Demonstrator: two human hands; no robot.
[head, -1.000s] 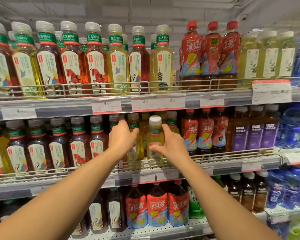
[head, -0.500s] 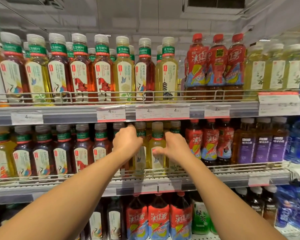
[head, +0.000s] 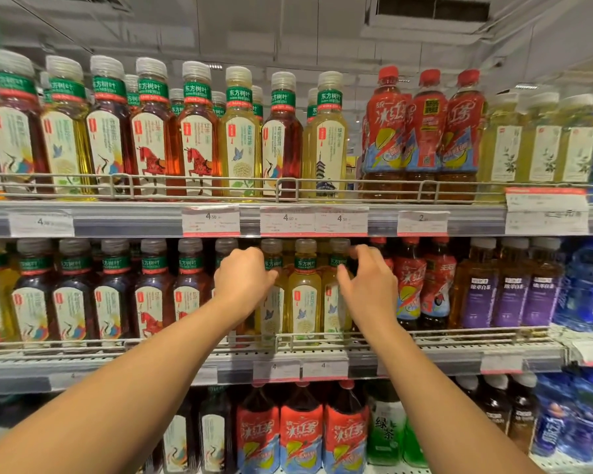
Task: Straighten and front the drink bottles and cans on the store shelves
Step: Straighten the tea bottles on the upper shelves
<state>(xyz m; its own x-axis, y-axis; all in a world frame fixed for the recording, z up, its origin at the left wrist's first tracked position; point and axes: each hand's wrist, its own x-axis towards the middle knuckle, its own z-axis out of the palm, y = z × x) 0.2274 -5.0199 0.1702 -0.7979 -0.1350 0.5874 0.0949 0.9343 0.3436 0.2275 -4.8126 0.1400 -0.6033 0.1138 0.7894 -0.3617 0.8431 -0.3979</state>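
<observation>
Pale-yellow tea bottles (head: 303,295) fill the middle shelf (head: 459,350); each hand's grip, left (head: 242,282) and right (head: 368,285), curls round one.

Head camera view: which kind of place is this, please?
Most likely a shop's drinks aisle: tiered shelves with wire front rails, printed price tags on the shelf edges, and rows of identical tea bottles.

Left hand (head: 243,280) and right hand (head: 368,285) flanking yellow tea bottle (head: 303,295), middle shelf (head: 425,352)
</observation>
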